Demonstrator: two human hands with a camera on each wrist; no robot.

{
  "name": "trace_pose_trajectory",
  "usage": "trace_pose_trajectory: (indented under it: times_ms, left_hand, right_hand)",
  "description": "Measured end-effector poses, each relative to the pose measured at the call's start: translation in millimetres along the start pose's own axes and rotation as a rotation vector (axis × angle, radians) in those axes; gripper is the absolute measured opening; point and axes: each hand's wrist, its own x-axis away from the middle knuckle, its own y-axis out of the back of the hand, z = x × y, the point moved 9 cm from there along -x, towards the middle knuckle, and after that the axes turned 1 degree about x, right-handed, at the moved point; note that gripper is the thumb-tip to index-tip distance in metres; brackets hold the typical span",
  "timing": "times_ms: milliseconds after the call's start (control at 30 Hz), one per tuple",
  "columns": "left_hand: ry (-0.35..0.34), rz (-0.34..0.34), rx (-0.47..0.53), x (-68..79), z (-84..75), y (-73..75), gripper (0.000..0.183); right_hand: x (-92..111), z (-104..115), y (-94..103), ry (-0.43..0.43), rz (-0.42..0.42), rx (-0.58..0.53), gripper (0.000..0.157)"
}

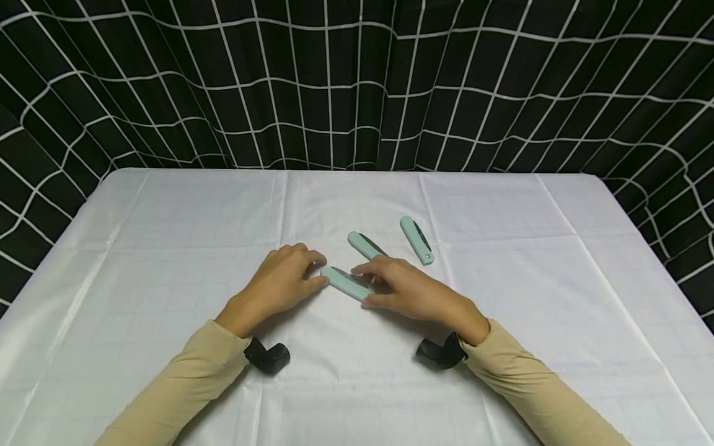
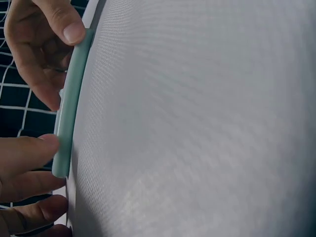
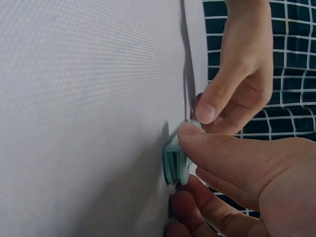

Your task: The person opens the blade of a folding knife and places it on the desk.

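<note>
A mint-green folding knife (image 1: pixel 344 283), folded, lies slantwise on the white cloth between the two hands. My left hand (image 1: pixel 284 279) pinches its left end between thumb and fingertips. At the opposite end, my right hand (image 1: pixel 409 288) holds the knife with the thumb on the near side and bent fingers on the far side. The left wrist view shows the long smooth back of the folding knife (image 2: pixel 74 98), with a thumb near either end. Seen end-on in the right wrist view, the folding knife (image 3: pixel 173 170) has a narrow slot between two green sides.
Just beyond the right hand lies a second mint-green folding knife (image 1: pixel 364 245), its near end hidden by that hand. A third one (image 1: pixel 417 241) rests farther back to the right. A white cloth (image 1: pixel 167 272) covers the table, and a black gridded curtain (image 1: pixel 357 87) hangs behind it.
</note>
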Motion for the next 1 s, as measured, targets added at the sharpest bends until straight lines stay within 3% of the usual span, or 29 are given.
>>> trace_pose_trajectory:
  times_ms: [333,533,700,1000]
  left_hand:
    - [0.011,0.004,0.039,-0.3,-0.7,-0.6,0.023]
    - [0.027,-0.003,0.114,0.7,-1.1,3.6,0.016]
    - [0.035,0.023,0.193,1.4,-4.6,4.1,0.015]
    - [0.026,0.035,0.234,1.8,-6.4,4.0,0.016]
  right_hand:
    - [0,0,-1.6,0.011,0.017,-0.006,0.042]
    - [-1,1,-1.8,0.018,0.022,-0.049,0.029]
    - [-1,2,0.2,0.023,-0.003,-0.043,0.021]
    - [0,-1,9.4,-0.007,-0.055,-0.069,0.012]
